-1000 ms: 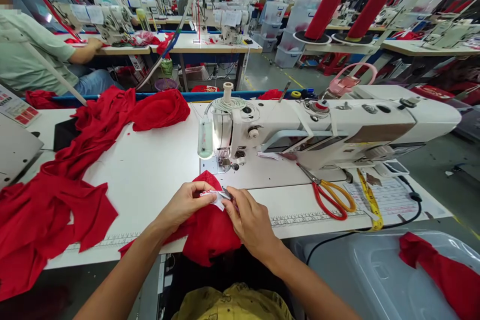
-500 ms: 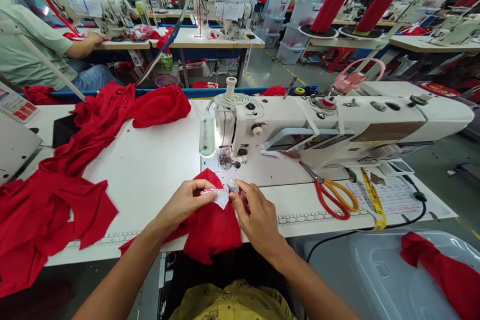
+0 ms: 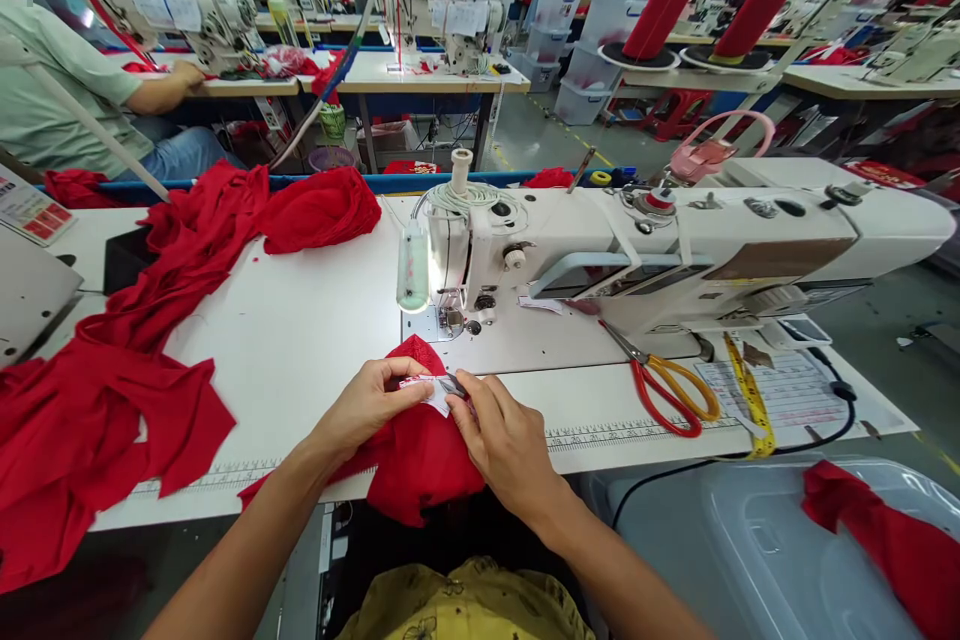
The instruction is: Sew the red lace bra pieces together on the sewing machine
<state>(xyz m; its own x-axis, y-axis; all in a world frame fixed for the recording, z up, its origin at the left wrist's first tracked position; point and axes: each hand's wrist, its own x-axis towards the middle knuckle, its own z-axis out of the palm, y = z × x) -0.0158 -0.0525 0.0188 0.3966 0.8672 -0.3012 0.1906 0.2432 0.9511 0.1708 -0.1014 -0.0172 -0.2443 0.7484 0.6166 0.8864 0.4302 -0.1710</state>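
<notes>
At the far left of the white table (image 3: 292, 320), a long heap of red cloth (image 3: 135, 350) spills over the front edge, with a black box (image 3: 129, 265) just beside it. Behind that, a person in a pale green shirt (image 3: 60, 90) sits with an arm on another table.

Near the front edge, in the middle, the left hand (image 3: 379, 395) has thumb and fingers together, clamped on a small white tag (image 3: 435, 402) (its top edge shows some red). The tag lies over a smaller piece of red cloth (image 3: 424, 470), which reaches toward the needle end of the sewing machine (image 3: 570, 230) and hangs off the table below.

The right hand (image 3: 506, 435) is closed around a small metal cutter (image 3: 451, 384), its tip at the tag's right end; I cannot tell whether the blades are apart.

Farther right, scissors (image 3: 637, 356) with red and orange handles lie beside the machine, below two spools of red thread (image 3: 667, 0) at the back. Next come a yellow tape measure (image 3: 750, 395) across a sheet of paper (image 3: 799, 385), then a clear plastic bin (image 3: 757, 540) with a red scrap (image 3: 877, 540) on it.
</notes>
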